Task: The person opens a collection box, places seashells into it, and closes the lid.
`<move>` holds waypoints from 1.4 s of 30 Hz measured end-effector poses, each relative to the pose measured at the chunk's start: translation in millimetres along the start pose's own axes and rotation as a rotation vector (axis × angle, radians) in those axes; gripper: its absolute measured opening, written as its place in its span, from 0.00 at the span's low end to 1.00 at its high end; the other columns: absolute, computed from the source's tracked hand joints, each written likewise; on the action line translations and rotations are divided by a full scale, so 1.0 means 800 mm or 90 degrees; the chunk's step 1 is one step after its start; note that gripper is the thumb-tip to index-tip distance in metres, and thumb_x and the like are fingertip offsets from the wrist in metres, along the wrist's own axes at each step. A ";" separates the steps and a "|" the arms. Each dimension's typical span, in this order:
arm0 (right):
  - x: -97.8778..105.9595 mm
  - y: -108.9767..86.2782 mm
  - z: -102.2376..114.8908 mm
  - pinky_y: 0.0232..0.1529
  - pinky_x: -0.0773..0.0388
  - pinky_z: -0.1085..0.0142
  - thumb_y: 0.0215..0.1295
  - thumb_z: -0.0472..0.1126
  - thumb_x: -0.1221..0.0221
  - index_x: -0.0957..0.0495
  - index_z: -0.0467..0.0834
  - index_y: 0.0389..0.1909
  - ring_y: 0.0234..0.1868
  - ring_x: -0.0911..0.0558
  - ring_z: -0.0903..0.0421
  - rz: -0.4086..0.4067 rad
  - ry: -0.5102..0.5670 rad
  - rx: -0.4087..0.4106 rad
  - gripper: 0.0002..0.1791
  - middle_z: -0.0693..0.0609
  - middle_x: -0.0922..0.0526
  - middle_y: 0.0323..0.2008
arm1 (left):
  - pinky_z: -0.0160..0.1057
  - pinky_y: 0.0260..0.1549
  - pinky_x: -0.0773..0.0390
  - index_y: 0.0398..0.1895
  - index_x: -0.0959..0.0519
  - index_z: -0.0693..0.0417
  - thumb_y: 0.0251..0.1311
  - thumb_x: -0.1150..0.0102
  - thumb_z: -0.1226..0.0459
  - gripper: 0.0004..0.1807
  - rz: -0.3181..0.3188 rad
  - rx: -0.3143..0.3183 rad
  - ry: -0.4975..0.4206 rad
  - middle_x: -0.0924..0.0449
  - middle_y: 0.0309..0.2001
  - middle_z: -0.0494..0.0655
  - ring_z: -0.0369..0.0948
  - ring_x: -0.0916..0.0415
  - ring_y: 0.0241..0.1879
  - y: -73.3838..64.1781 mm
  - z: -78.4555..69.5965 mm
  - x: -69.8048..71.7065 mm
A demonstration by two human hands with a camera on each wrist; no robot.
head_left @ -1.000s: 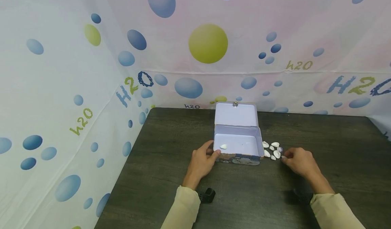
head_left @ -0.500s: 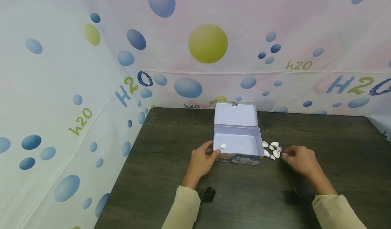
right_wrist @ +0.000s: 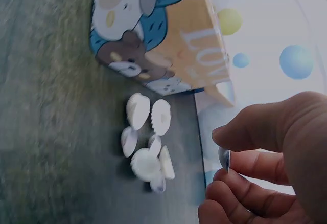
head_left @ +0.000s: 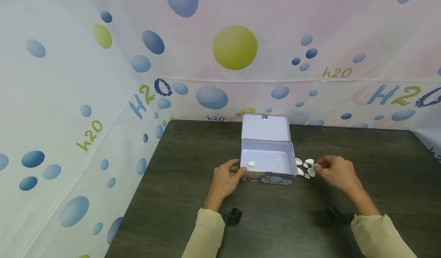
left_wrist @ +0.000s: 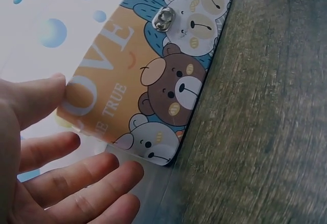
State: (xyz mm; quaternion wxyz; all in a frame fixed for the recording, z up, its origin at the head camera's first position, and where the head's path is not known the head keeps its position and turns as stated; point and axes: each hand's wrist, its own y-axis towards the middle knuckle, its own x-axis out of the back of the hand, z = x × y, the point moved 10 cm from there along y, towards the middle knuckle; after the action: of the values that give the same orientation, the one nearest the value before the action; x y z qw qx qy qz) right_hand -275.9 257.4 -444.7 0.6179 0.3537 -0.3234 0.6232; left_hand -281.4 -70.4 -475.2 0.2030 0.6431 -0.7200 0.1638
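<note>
A rectangular tin box (head_left: pixel 267 177) with printed cartoon animals stands with its lid (head_left: pixel 265 127) raised, showing a pale interior. Inside lies one white seashell (head_left: pixel 252 164), near the left end. At the box's front left corner my left hand (head_left: pixel 224 181) rests, thumb touching the edge; in the left wrist view its other fingers (left_wrist: pixel 76 178) are spread and fairly straight. My right hand (head_left: pixel 339 172) pinches a small seashell (right_wrist: pixel 224 157) between thumb and index finger, raised beside the pile. Several white seashells (right_wrist: pixel 145 165) lie on the table by the box's right side.
The dark wood-look table (head_left: pixel 193 147) backs onto a white sheet (head_left: pixel 303 5) printed with blue and green dots. A metal clasp (head_left: pixel 265 116) sits on the lid's top edge. Black wrist straps (head_left: pixel 233 216) show at both sleeves.
My right hand has lifted slightly and moved a little left, with its seashell now over the right edge of the pile. My left hand stays at the box corner.
</note>
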 end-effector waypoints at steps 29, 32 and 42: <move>-0.030 0.046 0.144 0.33 0.22 0.52 0.63 0.36 0.38 0.16 0.32 0.39 0.34 0.19 0.48 -0.023 0.058 0.119 0.10 0.44 0.16 0.31 | 0.45 0.39 0.17 0.58 0.19 0.58 0.69 0.40 0.52 0.23 0.011 -0.015 -0.012 0.15 0.47 0.52 0.42 0.15 0.41 0.006 0.001 0.000; -0.038 0.049 0.155 0.33 0.22 0.52 0.62 0.35 0.38 0.15 0.33 0.37 0.32 0.19 0.49 -0.025 0.049 0.141 0.09 0.45 0.15 0.30 | 0.44 0.38 0.17 0.58 0.19 0.58 0.69 0.39 0.52 0.23 0.007 -0.016 -0.012 0.14 0.47 0.52 0.42 0.15 0.40 0.005 0.001 0.000; -0.057 0.051 0.170 0.32 0.21 0.53 0.60 0.34 0.37 0.15 0.32 0.35 0.31 0.19 0.51 -0.007 0.050 0.166 0.08 0.47 0.16 0.28 | 0.44 0.38 0.17 0.58 0.19 0.58 0.69 0.39 0.52 0.22 0.009 -0.012 -0.006 0.14 0.46 0.52 0.42 0.15 0.40 0.004 0.001 0.000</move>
State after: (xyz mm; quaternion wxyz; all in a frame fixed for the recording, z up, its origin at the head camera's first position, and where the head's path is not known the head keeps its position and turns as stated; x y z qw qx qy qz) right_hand -311.4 117.6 -408.1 0.5822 0.4083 -0.2131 0.6700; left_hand -284.9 -70.1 -475.5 0.2047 0.6368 -0.7270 0.1551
